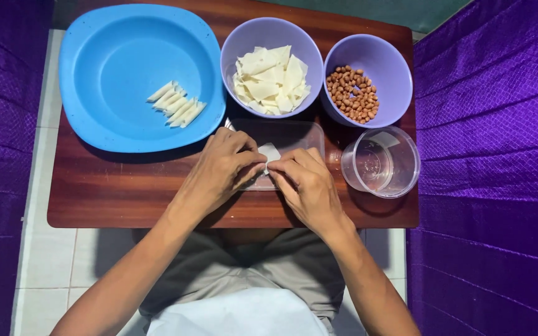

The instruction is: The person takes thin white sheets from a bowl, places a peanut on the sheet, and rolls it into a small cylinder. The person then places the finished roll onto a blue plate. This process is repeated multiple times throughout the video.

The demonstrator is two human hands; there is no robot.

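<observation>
bright, even light; sharp focus

Both hands, left hand and right hand, pinch a white wrapper over a clear lid; rolled pieces lie on blue plate.

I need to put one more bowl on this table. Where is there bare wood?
Bare wood lies on the table below the blue plate, left of the left hand. The back right is crowded: wrapper bowl, peanut bowl, clear cup.
</observation>
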